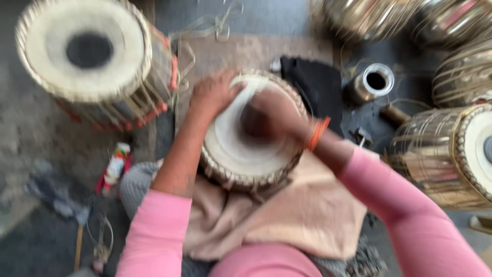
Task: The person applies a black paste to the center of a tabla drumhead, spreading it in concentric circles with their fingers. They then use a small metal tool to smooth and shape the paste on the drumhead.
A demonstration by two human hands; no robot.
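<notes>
A small drum [241,154] with a pale skin head and a woven rim rests on a beige cloth [307,215] over my lap. My left hand [212,92] lies on the drum's far left rim, fingers curled over the edge. My right hand [269,115] is blurred with motion, pressed on the dark patch at the middle of the drum head; whether it holds anything I cannot tell. An orange band [318,133] circles my right wrist. Both arms wear pink sleeves.
A larger drum [87,51] with a black centre spot and red lacing stands at the upper left. Several brass drum bodies [451,154] crowd the right side. A metal cup [376,82], a black cloth [315,84], a small bottle [115,166] and tools lie on the floor.
</notes>
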